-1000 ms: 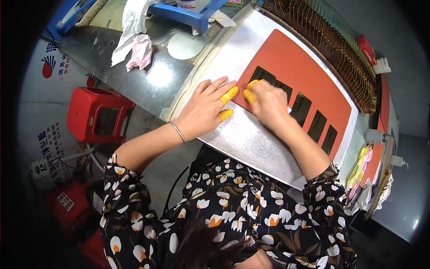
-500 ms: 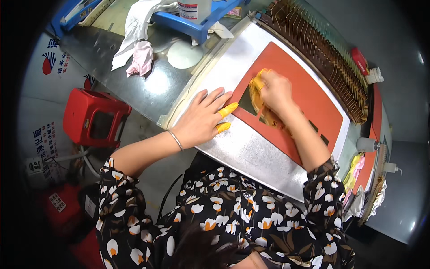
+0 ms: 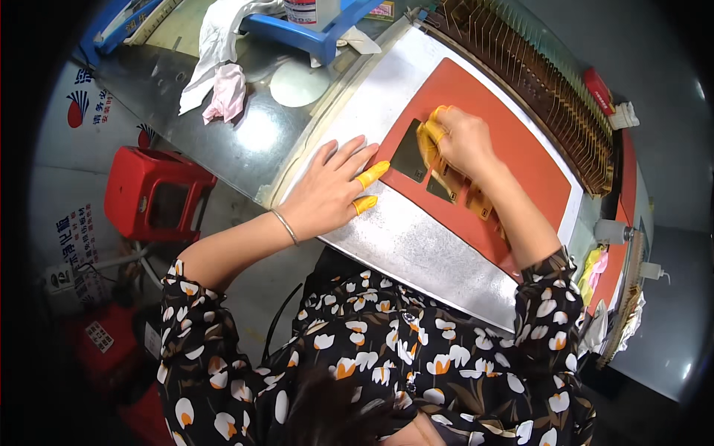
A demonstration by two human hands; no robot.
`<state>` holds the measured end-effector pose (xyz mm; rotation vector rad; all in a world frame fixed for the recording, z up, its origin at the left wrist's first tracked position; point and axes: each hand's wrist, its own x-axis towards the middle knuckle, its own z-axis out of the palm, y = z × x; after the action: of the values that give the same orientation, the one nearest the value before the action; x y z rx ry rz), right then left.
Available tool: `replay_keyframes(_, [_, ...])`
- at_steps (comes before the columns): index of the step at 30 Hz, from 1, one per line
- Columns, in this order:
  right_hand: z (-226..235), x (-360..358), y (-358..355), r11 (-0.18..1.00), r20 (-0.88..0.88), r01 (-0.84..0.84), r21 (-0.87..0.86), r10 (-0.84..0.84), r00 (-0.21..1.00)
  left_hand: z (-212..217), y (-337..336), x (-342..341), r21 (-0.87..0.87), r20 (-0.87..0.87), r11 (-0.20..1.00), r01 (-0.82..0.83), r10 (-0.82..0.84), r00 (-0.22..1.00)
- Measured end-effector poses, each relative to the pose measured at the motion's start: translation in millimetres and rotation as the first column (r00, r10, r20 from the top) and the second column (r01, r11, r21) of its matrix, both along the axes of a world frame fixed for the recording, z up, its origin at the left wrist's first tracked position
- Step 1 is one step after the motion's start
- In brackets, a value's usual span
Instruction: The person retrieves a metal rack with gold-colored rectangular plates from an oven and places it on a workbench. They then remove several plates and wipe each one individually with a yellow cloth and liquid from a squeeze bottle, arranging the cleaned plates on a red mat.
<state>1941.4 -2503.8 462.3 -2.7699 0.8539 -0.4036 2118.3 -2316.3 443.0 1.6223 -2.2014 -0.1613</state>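
An orange-red mat [image 3: 513, 141] lies on a white board [image 3: 387, 230] in front of me. Set in a row on the mat are glossy dark rectangular plates [image 3: 407, 157], which mirror yellow. My left hand [image 3: 323, 189] rests flat with fingers spread at the mat's left edge. Yellow finger cots cover its thumb and index finger, and the index tip touches the mat. Over the plates, my right hand [image 3: 465, 143] is closed, its yellow-covered fingers bent down against the second plate's upper end. Whatever those fingers may hold is hidden. My right forearm covers part of the row.
Along the far right side stands a brown rack [image 3: 535, 97] of thin upright plates. A blue tray [image 3: 323, 46] with a bottle, a pink cloth [image 3: 226, 93] and a pale round disc [image 3: 299, 83] sit at the back left. A red stool [image 3: 156, 195] stands at left.
My right hand has shifted slightly right along the plates, uncovering more of the leftmost one. My left hand stays flat at the mat's edge. The whole view has moved slightly.
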Motion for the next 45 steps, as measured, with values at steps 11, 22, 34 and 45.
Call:
replay_keyframes(11, [2.0,-19.9,43.7,0.974,-0.001,-0.227,0.021,0.227,0.974,-1.4,0.0,0.3,-0.004,0.009,1.000,-0.003,0.003,1.000])
replay_keyframes(22, [6.0,-49.3,50.3,0.953,-0.058,-0.288,0.099,0.294,0.954,-0.7,0.8,-0.9,0.031,-0.020,1.000,-0.005,0.006,1.000])
replay_keyframes(34, [11.4,-42.2,19.0,0.885,0.022,-0.460,0.073,0.460,0.888,-1.5,0.8,1.5,-0.049,-0.050,0.999,-0.001,-0.001,0.999])
replay_keyframes(45, [8.7,-44.4,-20.6,0.951,0.012,-0.292,0.105,0.292,0.956,-3.1,4.3,1.1,-0.024,-0.094,1.000,-0.005,0.003,0.996])
